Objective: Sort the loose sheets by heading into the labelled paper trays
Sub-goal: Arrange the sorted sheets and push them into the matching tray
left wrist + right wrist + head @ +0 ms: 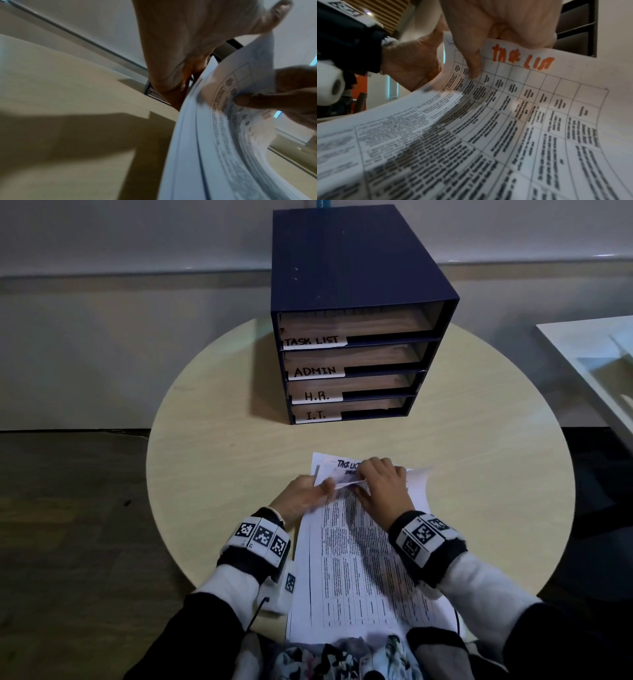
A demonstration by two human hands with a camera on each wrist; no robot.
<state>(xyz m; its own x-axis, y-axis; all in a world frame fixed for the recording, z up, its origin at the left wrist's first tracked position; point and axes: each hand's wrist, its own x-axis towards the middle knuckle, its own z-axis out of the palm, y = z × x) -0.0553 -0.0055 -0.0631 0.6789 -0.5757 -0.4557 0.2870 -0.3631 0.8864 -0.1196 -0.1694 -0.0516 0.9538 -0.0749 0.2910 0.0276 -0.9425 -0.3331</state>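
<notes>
A stack of printed sheets [356, 570] lies at the near edge of the round table [239, 440]. Both hands are at its far end. My right hand [363, 477] pinches the top edge of the top sheet [522, 94], thumb on its face beside an orange "TASK LIST" heading [522, 59], and curls it up. My left hand [320, 487] holds the same sheet's top left corner. Under it, another sheet's black heading [347, 464] shows. The dark blue tray unit [359, 268] stands behind, labelled TASK LIST [313, 341], ADMIN [315, 371], H.R. [317, 396] and I.T. [315, 416].
A white surface [589, 354] juts in at the right edge, off the table. Bare tabletop lies between the stack and the trays and on both sides. Dark floor shows at left. The person's patterned clothing [342, 659] meets the stack's near end.
</notes>
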